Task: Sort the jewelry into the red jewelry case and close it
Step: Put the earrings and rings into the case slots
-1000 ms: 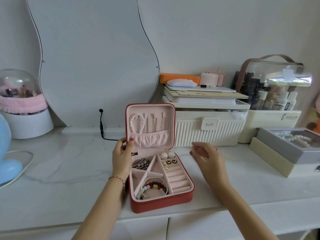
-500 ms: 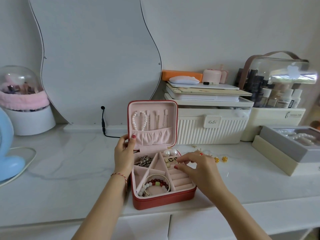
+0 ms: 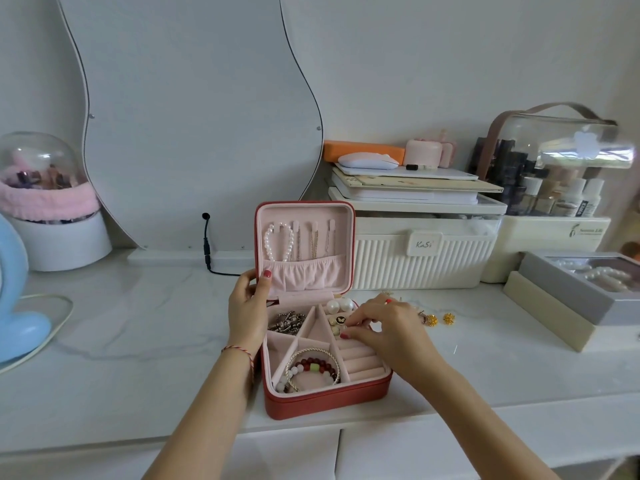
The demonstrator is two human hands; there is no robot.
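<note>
The red jewelry case [image 3: 325,403] stands open on the white counter, its pink lid upright. A pearl string [image 3: 277,242] and thin chains hang in the lid. Bracelets [image 3: 313,368] lie in the front compartment, a silver chain [image 3: 285,322] at the back left, pearl earrings [image 3: 339,305] at the back right. My left hand [image 3: 247,313] grips the lid's left edge. My right hand [image 3: 388,329] reaches over the ring rolls and pinches a small piece at the earring row; what it is stays hidden. Two gold earrings [image 3: 440,319] lie on the counter to the right.
A wavy mirror [image 3: 194,116] leans on the wall behind, with a black cable [image 3: 207,244] at its foot. A cream ribbed box [image 3: 419,258] stacked with items stands right of the case. A grey box of pearls [image 3: 581,289] sits far right. A blue object [image 3: 17,306] is at the left.
My right hand moved left from the counter beside the case to over its ring rolls and lowered its fingertips to the earring row. My left hand stayed on the lid.
</note>
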